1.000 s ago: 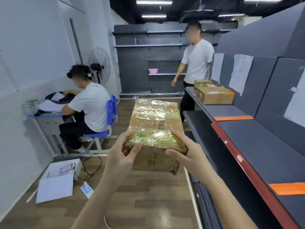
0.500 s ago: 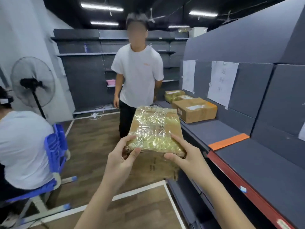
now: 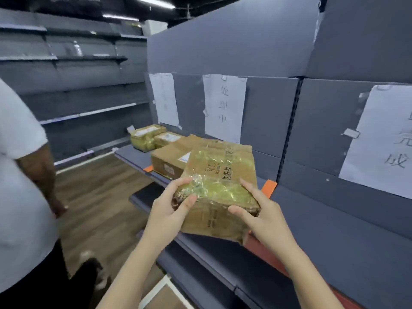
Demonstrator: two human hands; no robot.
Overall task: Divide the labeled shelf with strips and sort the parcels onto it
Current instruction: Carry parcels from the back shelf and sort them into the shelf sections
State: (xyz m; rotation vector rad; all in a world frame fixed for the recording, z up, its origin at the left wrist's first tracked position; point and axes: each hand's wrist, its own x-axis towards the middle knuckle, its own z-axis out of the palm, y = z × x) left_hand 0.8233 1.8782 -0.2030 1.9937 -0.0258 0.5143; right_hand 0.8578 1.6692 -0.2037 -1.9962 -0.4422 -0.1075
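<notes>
Two hands hold one taped cardboard parcel [image 3: 219, 186] above the front edge of the grey shelf [image 3: 334, 230], tilted with its far end raised. The left hand [image 3: 166, 216] pinches the near left corner, thumb on the glossy yellow tape on top and fingers curled beneath; the right hand [image 3: 262, 221] clamps the near right corner, thumb against the near face and index finger laid along the right edge. Behind the parcel, an orange strip [image 3: 268, 187] lies across the shelf, running back to the rear panel. Farther along the shelf sits a larger brown box [image 3: 169, 158], with a second orange strip [image 3: 148, 168] at the front edge beside it, and beyond that two smaller parcels [image 3: 153, 139] side by side. Handwritten paper labels [image 3: 224, 108] are taped to the back panel above each section. A person in a white shirt [image 3: 20, 186] stands at the left, on the wooden floor [image 3: 98, 197].
</notes>
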